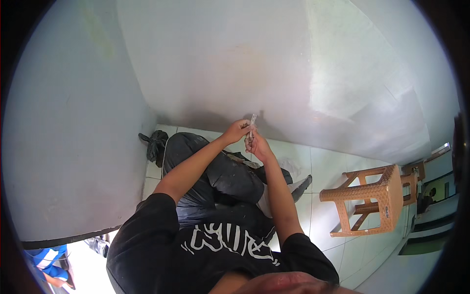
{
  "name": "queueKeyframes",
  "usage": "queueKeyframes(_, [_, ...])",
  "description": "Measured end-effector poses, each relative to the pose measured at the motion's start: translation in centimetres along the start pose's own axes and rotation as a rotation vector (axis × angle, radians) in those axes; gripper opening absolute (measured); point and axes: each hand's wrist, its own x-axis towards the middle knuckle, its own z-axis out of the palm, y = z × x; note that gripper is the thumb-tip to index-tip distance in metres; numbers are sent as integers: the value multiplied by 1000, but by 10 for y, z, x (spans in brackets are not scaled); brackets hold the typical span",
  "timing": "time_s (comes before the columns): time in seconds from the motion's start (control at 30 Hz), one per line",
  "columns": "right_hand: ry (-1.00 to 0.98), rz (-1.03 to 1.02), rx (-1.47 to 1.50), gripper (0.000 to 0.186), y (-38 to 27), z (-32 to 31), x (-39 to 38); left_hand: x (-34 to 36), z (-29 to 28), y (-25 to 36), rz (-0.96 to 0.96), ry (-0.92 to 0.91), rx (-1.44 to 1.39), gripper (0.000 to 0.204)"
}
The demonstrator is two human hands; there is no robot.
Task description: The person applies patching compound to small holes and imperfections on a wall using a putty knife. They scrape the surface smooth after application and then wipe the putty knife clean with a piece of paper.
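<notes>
Both hands meet in front of my bent knees, close to the wall. Between them stands a narrow whitish strip (pixel 253 119), its upper end poking out above the fingers; what kind of thing it is I cannot make out. My left hand (pixel 237 132) pinches it from the left. Just below, my right hand (pixel 258 146) has its fingers curled round the lower part, which is mostly hidden. Beneath the hands, brownish and pale scraps (pixel 242 159) lie by my dark trousers (pixel 230 179).
A pale wall (pixel 235 73) rises ahead, another (pixel 73 137) at the left. A knotted black plastic bag (pixel 156 145) sits in the corner. On the white tiled floor (pixel 320 166) at right is a brown woven-pattern plastic stool (pixel 387 198). Another person (pixel 49 262) shows at lower left.
</notes>
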Motion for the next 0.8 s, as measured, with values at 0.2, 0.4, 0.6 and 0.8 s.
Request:
queueKeyframes(0.2, [485,-99,-863,27,-5,18,-53,-9,5,45,78,442,105,17])
queueKeyframes(0.4, [765,-661,-1282,17,-9,5,-135,-19,-8,48,29,648,485,28])
queueKeyframes(0.6, [1191,-615,-1667,17,33,13,-195,-16,1,69,227,644,427,40])
queueKeyframes(0.8, [1266,-439,-1753,22,16,26,-182,-14,-4,97,97,601,209,29])
